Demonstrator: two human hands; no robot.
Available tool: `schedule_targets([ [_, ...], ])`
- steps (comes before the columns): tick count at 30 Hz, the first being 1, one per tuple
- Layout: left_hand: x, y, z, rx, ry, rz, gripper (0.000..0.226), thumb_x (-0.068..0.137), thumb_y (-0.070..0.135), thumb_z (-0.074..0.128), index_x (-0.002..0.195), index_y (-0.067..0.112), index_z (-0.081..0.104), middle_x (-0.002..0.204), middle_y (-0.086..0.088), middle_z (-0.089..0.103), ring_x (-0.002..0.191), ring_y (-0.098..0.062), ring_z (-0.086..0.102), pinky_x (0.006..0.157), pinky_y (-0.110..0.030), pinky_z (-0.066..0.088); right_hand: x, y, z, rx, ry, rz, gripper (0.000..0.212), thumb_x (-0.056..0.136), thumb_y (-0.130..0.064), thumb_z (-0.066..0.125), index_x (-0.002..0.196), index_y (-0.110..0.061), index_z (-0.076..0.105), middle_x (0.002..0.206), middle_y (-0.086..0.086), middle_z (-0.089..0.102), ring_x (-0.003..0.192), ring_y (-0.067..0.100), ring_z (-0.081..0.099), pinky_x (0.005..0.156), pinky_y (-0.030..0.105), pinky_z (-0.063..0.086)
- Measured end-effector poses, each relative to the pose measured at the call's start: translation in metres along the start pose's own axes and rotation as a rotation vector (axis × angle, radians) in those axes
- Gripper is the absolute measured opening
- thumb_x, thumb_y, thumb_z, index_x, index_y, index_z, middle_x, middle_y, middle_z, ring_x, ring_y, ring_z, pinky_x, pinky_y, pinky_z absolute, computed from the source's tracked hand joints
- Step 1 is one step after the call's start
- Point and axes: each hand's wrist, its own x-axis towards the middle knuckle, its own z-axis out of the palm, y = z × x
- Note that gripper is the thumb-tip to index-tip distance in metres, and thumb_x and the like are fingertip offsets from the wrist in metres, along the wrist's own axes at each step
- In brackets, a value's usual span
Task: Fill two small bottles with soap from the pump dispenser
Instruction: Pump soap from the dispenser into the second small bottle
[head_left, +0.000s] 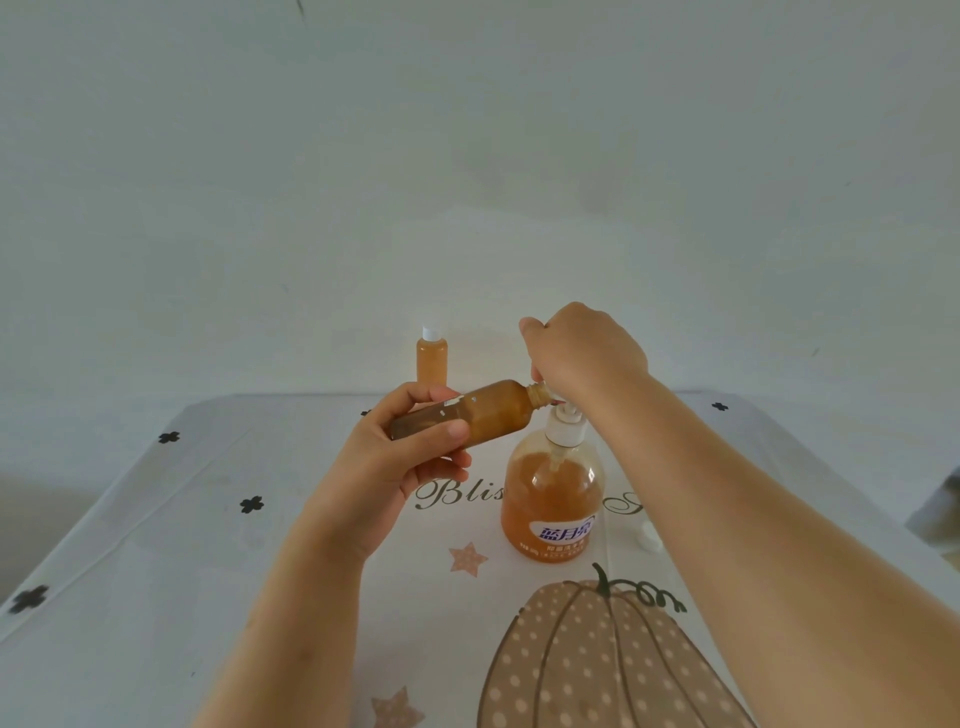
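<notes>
Here, the left hand (410, 457) holds a small bottle (488, 410) up in the air, above the table (208, 519). Its fingers (421, 397) and thumb wrap around the bottom half of the bottle and hold it tight. The bottle lies almost on its side, with its open mouth touching the spout of the pump top (566, 423). I think it is tipped like this so the soap can go straight in and not drip on the table.

The right hand (582, 353) sits on top of the pump. Its fingers are curled down over the pump top. I cannot tell if they grip it or just push it down. The big soap bottle (550, 499) stands up straight on the table, right under both hands, so it can take the push without falling.

The small bottle looks brown with soap most of the way along, so it may be nearly full.

The other small bottle (431, 364) stands at the far side of the table, well apart from the hands. It has soap in it and a white top on, so it looks done.

A white cap (649, 538) lies on the table beside the right arm. It is probably for the bottle in the left hand, waiting close by.
</notes>
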Motion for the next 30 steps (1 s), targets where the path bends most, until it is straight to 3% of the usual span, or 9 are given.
schedule_targets([
  [6, 0.001, 0.0, -0.001, 0.011, -0.005, -0.001, 0.032, 0.058, 0.022, 0.084, 0.088, 0.019, 0.073, 0.087, -0.009, 0.07, 0.069, -0.025, 0.067, 0.062, -0.03, 0.057, 0.001, 0.001, 0.003, 0.012, 0.017, -0.017, 0.043, 0.099, -0.034, 0.038, 0.089, -0.011, 0.072, 0.08, 0.005, 0.072, 0.064, 0.021, 0.06, 0.061, 0.029, 0.045],
  [21, 0.004, -0.002, -0.006, 0.038, 0.0, -0.016, 0.047, 0.06, 0.022, 0.083, 0.101, 0.008, 0.065, 0.086, -0.009, 0.066, 0.069, -0.024, 0.065, 0.064, -0.03, 0.057, 0.002, 0.009, 0.017, 0.057, 0.043, -0.005, 0.043, 0.099, -0.035, 0.039, 0.09, -0.01, 0.072, 0.081, 0.005, 0.071, 0.071, 0.024, 0.063, 0.06, 0.029, 0.043],
  [30, 0.001, -0.001, -0.001, 0.03, -0.007, 0.004, 0.044, 0.062, 0.024, 0.082, 0.1, 0.013, 0.065, 0.086, -0.008, 0.066, 0.066, -0.023, 0.065, 0.056, -0.028, 0.054, -0.001, 0.002, -0.001, 0.006, 0.042, -0.02, 0.043, 0.1, -0.035, 0.037, 0.091, -0.01, 0.072, 0.079, 0.004, 0.07, 0.06, 0.02, 0.056, 0.055, 0.027, 0.039],
])
